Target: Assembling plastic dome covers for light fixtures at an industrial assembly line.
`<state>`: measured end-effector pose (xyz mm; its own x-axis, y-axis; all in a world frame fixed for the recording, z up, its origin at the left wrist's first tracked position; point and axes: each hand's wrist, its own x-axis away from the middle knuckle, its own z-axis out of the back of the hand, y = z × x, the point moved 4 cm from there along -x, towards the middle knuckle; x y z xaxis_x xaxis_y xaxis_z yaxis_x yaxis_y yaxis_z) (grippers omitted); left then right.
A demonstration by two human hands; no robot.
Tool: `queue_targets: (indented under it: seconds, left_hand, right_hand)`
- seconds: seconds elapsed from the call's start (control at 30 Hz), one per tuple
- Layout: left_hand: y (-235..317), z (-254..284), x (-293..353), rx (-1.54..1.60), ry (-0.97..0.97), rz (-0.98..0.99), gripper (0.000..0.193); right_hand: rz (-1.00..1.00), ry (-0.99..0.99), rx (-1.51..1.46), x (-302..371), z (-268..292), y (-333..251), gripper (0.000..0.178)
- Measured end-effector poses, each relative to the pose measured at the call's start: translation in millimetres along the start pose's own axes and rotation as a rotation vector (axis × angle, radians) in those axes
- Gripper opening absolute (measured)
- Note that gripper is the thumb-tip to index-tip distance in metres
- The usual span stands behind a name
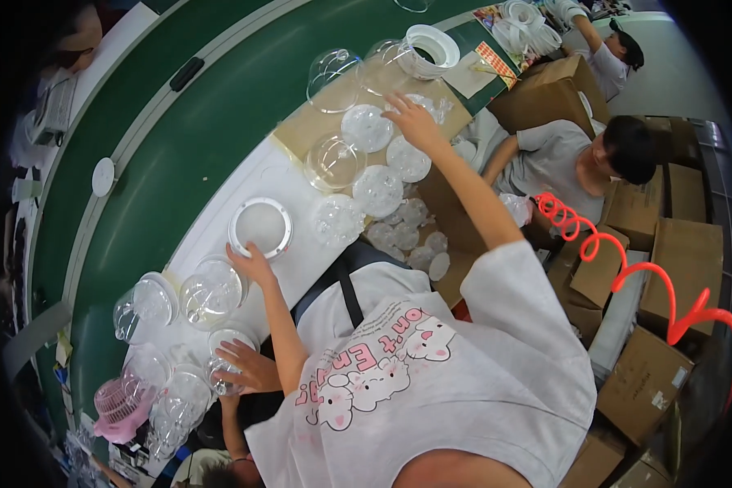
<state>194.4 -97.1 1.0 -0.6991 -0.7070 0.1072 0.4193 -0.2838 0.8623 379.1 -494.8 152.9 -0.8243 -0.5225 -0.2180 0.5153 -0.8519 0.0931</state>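
On the white tabletop, a white ring (278, 213) with a pale, see-through centre lies flat. My left hand (252, 264) has its fingers at the ring's near edge, gripping the rim. My right hand (412, 122) reaches over the brown cardboard with its fingers apart and nothing visible in them. Around it are several clear patterned discs (367, 128), some partly covered by my hand and forearm. Clear round domes (333, 80) stand farther off on the cardboard, beside a white round ring-shaped part (432, 47).
Another person's hand (248, 368) works at lower left among clear domes (213, 293) and a pink basket (124, 407). A green conveyor belt (187, 146) curves along the far side. An open carton (454, 254) holds clear discs at right. A co-worker (545, 163) and a red coiled hose (598, 236) are nearby.
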Motion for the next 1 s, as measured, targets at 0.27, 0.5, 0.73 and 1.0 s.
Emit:
queue_targets:
  seconds: [0.27, 0.5, 0.73, 1.0]
  left_hand:
    - [16, 5, 28, -0.222, -0.071, -0.240, 0.066]
    - [22, 2, 45, -0.248, -0.117, -0.229, 0.067]
    - [69, 25, 57, -0.097, -0.069, -0.199, 0.062]
    - [211, 26, 95, 1.057, -0.797, 0.029, 0.081]
  right_hand:
    - [0.314, -0.390, -0.038, -12, -26, 34, 0.019]
    - [0.151, -0.317, -0.224, -30, 35, 55, 0.015]
    - [-0.357, -0.146, -0.985, -36, 123, 38, 0.024]
    - [-0.399, -0.185, -1.592, -38, 151, -74, 0.016]
